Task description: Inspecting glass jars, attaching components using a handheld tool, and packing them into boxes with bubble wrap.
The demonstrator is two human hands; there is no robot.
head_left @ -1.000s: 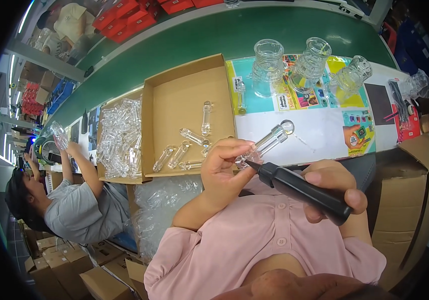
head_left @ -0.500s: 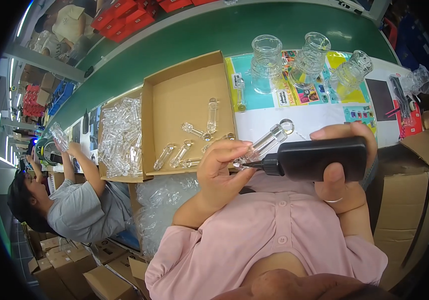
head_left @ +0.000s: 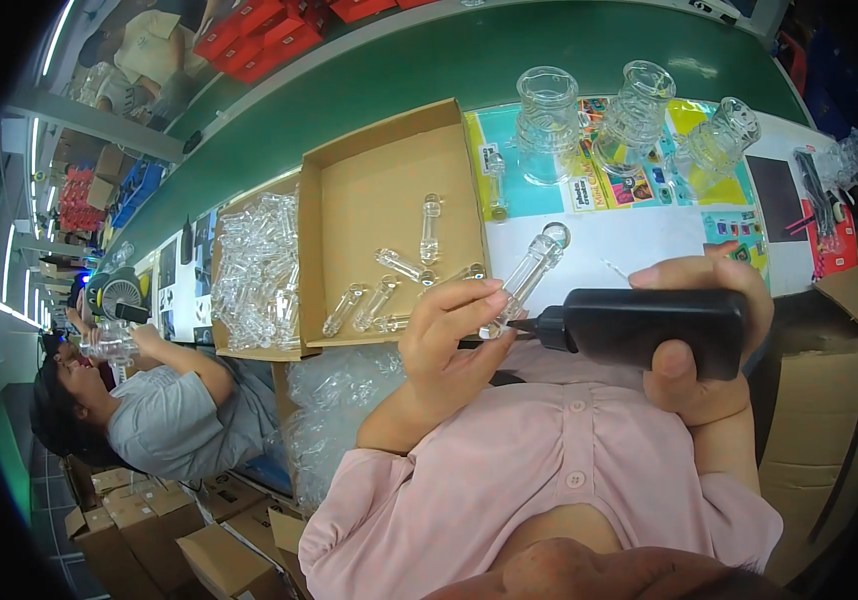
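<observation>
My left hand (head_left: 452, 335) pinches a clear glass tube (head_left: 532, 272) with a round ball at its upper end. The tube leans up and to the right. In my right hand (head_left: 694, 390) lies a black squeeze bottle (head_left: 649, 325), held sideways with fingers behind and thumb in front. Its thin dark nozzle (head_left: 523, 326) points left at the tube's lower end, by my left fingertips; whether it touches the glass I cannot tell. Several similar glass tubes (head_left: 430, 228) lie in the open cardboard tray (head_left: 369, 190) beyond my left hand.
Three larger clear glass vessels (head_left: 547, 130) stand on the printed sheet (head_left: 599, 195) at the back. A second carton (head_left: 249, 275), full of glass tubes, sits left of the tray. A person in grey (head_left: 174, 410) works at far left. Tall cardboard boxes (head_left: 814, 420) stand at right.
The glass tube has tipped steeper and shifted slightly left in my left hand, its lower end still by the nozzle. At far left, the other person has brought a glass piece lower and closer.
</observation>
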